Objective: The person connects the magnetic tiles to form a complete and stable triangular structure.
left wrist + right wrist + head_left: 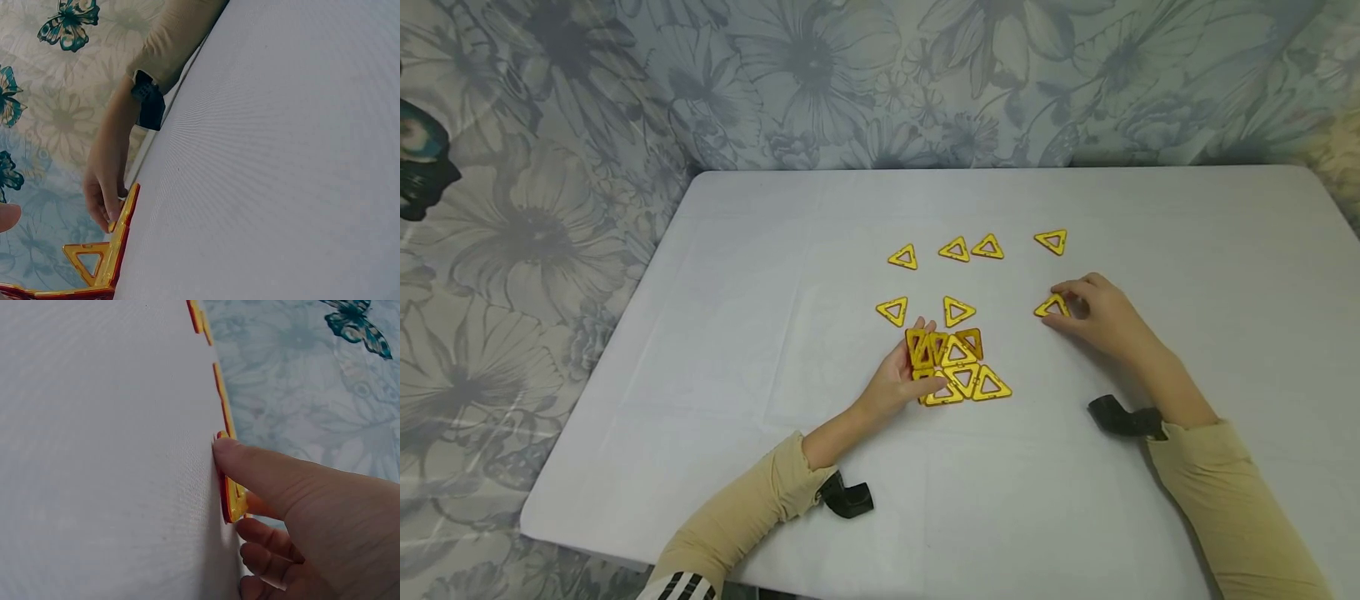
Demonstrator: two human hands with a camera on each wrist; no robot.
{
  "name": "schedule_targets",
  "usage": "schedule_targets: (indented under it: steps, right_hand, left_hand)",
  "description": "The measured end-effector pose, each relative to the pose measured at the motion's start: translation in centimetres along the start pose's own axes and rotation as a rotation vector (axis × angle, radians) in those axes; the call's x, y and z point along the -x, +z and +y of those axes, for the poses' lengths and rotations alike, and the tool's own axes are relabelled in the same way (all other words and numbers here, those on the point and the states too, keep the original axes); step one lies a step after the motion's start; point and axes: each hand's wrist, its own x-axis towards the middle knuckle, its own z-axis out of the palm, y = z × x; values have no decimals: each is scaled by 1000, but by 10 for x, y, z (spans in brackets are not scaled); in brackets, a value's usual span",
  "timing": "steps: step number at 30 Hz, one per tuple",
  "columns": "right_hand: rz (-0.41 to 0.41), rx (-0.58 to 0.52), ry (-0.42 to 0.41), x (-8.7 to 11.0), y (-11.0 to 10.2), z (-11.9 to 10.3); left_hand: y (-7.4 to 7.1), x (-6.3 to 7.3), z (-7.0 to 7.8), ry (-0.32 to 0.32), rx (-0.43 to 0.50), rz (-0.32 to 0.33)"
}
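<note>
My left hand (891, 382) holds the left side of a joined group of yellow triangular magnetic tiles (958, 364), its thumb over the near tiles and its fingers behind the far-left ones. Some tiles of this group stand up at an angle; others lie flat, as the raised triangle (74, 257) in the left wrist view shows. To the right, my right hand (1101, 317) pinches a single yellow triangular magnetic tile (1042, 311) between thumb and fingers, close over the table. In the right wrist view the thumb covers one corner of that tile (232, 503).
Loose yellow triangles lie beyond the hands: a far row with a left tile (904, 258), a close pair (988, 247) and a right tile (1052, 242). Two nearer tiles, one left (892, 312) and one right (958, 312), lie behind the group. A white cloth covers the table (760, 333).
</note>
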Motion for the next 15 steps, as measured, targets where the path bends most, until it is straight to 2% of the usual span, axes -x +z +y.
schedule_targets:
  steps: [6,15]
  right_hand:
    - [3,0,9,-1,-2,-4]
    - [-30,-73,100,0,-6,-8]
  left_hand:
    - [0,0,0,12,-17,3]
    - [-1,0,-1,12,-25,6]
